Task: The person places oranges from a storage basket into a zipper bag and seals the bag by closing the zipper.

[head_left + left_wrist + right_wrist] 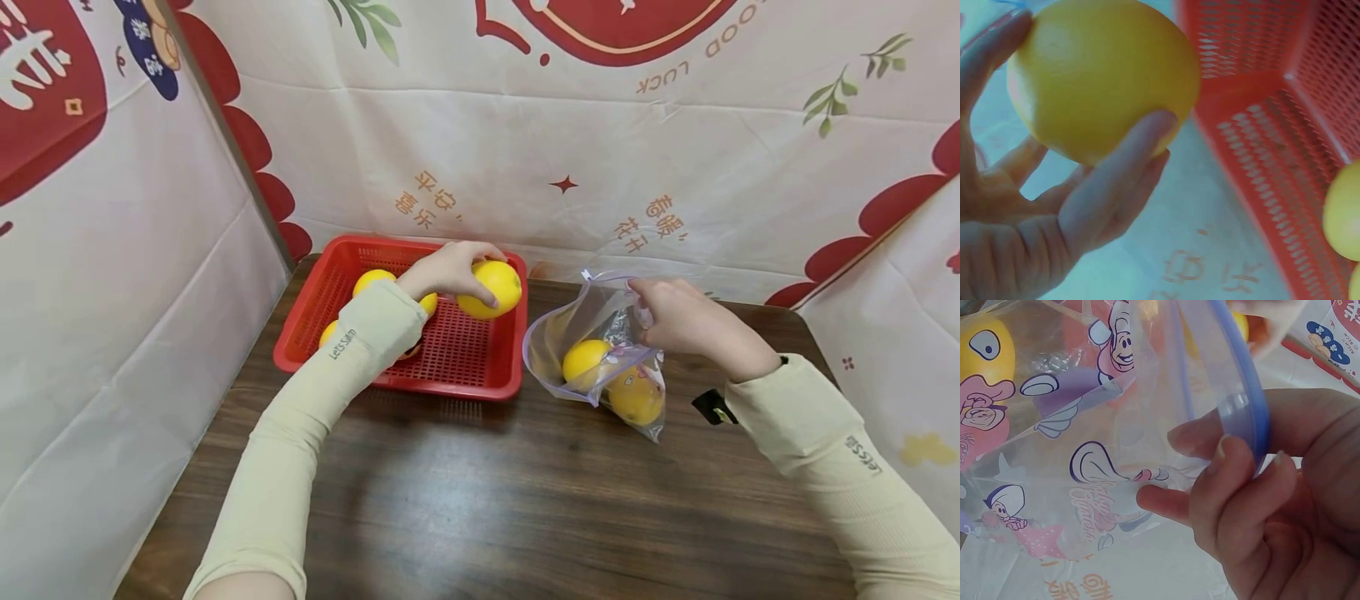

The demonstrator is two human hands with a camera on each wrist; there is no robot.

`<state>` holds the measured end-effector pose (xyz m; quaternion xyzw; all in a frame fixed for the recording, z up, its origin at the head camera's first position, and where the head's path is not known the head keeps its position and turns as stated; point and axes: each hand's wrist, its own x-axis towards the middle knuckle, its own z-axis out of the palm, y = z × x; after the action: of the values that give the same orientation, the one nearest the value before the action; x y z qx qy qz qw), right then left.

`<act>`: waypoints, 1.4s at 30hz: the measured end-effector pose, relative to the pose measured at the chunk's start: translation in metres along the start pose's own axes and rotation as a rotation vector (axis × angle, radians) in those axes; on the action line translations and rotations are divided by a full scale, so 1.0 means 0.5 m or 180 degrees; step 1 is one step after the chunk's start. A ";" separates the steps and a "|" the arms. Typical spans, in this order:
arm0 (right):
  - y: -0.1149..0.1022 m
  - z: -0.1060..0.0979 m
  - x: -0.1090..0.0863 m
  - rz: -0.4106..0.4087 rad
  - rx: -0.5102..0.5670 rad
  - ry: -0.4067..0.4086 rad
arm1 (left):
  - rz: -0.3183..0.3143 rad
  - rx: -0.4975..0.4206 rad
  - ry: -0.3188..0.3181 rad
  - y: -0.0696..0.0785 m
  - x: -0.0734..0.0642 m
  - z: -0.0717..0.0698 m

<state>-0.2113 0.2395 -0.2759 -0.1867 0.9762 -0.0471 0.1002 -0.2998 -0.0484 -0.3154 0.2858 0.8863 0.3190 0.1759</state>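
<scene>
My left hand (448, 268) grips a yellow orange (495, 288) above the right end of a red plastic basket (480, 385). Thumb and fingers curl round the fruit in the left wrist view, where the orange (1104, 81) shows large. At the right, my right hand (682, 321) pinches the rim of a clear zip bag (555, 333) with a purple edge, and the bag's mouth faces the basket. Two oranges (636, 397) lie inside the bag. In the right wrist view, thumb and fingers hold the blue-purple zip strip (1259, 419) of the cartoon-printed bag.
Several more oranges (372, 281) sit in the left part of the basket, partly hidden by my left forearm. The dark wooden table (480, 500) is bounded by white printed cloth (420, 133) at the back and sides. A small black object (714, 408) is beside my right wrist.
</scene>
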 end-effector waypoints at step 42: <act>-0.016 -0.040 -0.039 0.0047 0.0154 -0.0157 | 0.0582 -0.0272 0.0726 0.139 0.039 0.225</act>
<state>-0.1952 0.2404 -0.2519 -0.1781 0.9733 -0.0654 0.1290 -0.2318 0.0602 -0.3542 0.3195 0.8565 0.4015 0.0563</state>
